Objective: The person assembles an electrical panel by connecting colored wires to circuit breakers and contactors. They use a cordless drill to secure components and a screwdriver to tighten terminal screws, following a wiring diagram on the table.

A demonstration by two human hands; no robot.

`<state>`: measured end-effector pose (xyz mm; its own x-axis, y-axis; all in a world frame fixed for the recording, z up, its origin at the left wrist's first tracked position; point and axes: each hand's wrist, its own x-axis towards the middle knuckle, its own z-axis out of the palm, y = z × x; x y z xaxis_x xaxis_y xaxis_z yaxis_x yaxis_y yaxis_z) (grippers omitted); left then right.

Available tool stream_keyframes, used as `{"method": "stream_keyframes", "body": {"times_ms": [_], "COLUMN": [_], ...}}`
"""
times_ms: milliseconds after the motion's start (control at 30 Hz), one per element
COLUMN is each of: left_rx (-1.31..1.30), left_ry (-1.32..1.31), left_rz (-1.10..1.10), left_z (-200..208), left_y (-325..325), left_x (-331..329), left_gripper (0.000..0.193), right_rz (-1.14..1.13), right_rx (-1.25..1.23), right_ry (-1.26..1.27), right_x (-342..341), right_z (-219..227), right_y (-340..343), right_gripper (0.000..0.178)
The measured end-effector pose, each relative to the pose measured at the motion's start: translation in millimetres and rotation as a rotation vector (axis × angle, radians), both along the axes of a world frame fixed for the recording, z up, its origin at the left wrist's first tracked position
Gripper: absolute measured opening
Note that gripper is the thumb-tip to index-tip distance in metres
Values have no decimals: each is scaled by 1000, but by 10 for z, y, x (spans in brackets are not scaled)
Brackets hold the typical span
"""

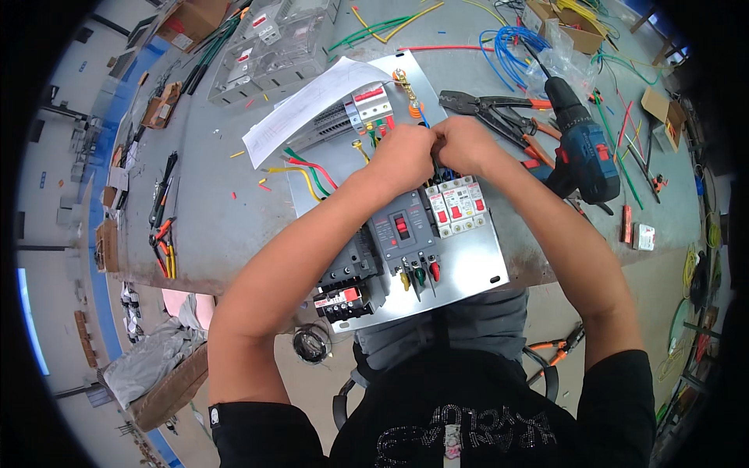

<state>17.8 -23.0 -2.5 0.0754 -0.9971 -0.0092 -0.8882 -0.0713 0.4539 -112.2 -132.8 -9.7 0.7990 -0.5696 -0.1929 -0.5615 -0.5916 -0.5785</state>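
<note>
Silvery metal plate (484,261) overhanging the near edge of the grey table (211,203), turned slightly askew, with a grey breaker (402,226) and a row of white breakers (457,209) on it. Left hand (402,156) and right hand (466,146) together above the plate, fingers drawn in narrow and meeting just beyond the white breakers, near a blue wire (425,118); impossible to tell what is pinched between them. White paper sheet (312,101) over the plate's far-left parts; cordless drill (585,148) and crimping pliers (468,104) to the right.
</note>
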Motion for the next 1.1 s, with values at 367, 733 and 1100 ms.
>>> {"method": "stream_keyframes", "body": {"times_ms": [367, 733, 1100], "left_rx": [160, 214, 181], "left_ry": [157, 208, 221], "left_rz": [53, -18, -5], "left_z": [313, 337, 365], "left_y": [91, 136, 156], "left_x": [62, 89, 127], "left_gripper": [31, 38, 44], "right_rz": [83, 60, 136], "right_rx": [-48, -129, -26], "right_ry": [-126, -150, -121], "right_x": [-69, -139, -172], "right_z": [-62, -19, 16], "right_y": [-24, 42, -62], "right_gripper": [18, 12, 20]}}
